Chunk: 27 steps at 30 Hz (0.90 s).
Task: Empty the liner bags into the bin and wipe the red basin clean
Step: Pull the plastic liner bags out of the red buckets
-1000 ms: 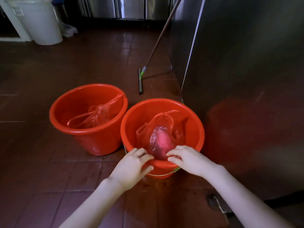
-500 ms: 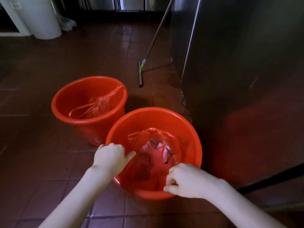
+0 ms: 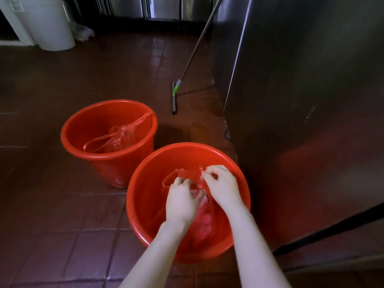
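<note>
Both grips are working inside the near basin (image 3: pixel 143 183). The left grip (image 3: pixel 182 201) is curling its fingers into the crumpled top of the liner bag (image 3: pixel 202 223). The right grip (image 3: pixel 222 185) is pinching a handle loop just beyond it, so neither is released.

The bag is hanging directly beneath both grips. Its long axis is running from the handles at the far side down toward the basin's near wall, where pale pink contents are bulging; what they are cannot be told.

Judgement: the lift is calling for a straight upward pull, with both grips equally near.

A second basin (image 3: pixel 70 140) is standing just beside, to the far left, and is holding a second liner bag (image 3: pixel 118 138). The white bin (image 3: pixel 52 28) is standing well apart at the far left, beyond that basin — on the left grip's side.
</note>
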Tool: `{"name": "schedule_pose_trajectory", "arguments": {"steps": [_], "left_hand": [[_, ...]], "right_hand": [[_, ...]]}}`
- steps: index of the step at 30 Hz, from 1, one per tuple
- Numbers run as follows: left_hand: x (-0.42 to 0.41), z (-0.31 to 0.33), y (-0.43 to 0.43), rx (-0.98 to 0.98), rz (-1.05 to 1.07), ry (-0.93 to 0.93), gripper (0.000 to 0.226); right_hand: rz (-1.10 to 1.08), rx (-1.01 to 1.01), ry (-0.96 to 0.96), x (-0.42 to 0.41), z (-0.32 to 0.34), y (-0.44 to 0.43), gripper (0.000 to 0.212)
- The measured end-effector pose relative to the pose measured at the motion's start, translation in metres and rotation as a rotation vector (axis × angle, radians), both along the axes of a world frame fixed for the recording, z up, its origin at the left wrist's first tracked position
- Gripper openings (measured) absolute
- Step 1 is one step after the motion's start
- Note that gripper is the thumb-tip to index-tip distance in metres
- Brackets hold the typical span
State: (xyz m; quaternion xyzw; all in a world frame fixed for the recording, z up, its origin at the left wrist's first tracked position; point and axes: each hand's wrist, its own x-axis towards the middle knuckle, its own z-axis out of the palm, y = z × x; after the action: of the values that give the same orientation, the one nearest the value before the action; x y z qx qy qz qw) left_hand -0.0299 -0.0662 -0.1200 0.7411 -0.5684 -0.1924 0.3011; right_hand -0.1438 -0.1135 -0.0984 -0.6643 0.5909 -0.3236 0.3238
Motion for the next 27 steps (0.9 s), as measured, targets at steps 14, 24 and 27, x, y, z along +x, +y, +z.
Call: {"name": "schedule_pose_trajectory", "arguments": {"steps": [14, 24, 27], "left_hand": [[0.040, 0.040, 0.001, -0.120, 0.034, 0.715, 0.027], [0.057, 0.025, -0.001, 0.093, -0.027, 0.501, 0.006], [0.060, 0.024, -0.001, 0.145, 0.032, 0.624, 0.028]], "right_hand": [[0.043, 0.131, -0.439, 0.016, 0.000, 0.020, 0.017], [0.054, 0.128, -0.179, 0.025, -0.013, 0.019, 0.013], [0.027, 0.142, -0.229, 0.025, -0.013, 0.020, 0.017]]}}
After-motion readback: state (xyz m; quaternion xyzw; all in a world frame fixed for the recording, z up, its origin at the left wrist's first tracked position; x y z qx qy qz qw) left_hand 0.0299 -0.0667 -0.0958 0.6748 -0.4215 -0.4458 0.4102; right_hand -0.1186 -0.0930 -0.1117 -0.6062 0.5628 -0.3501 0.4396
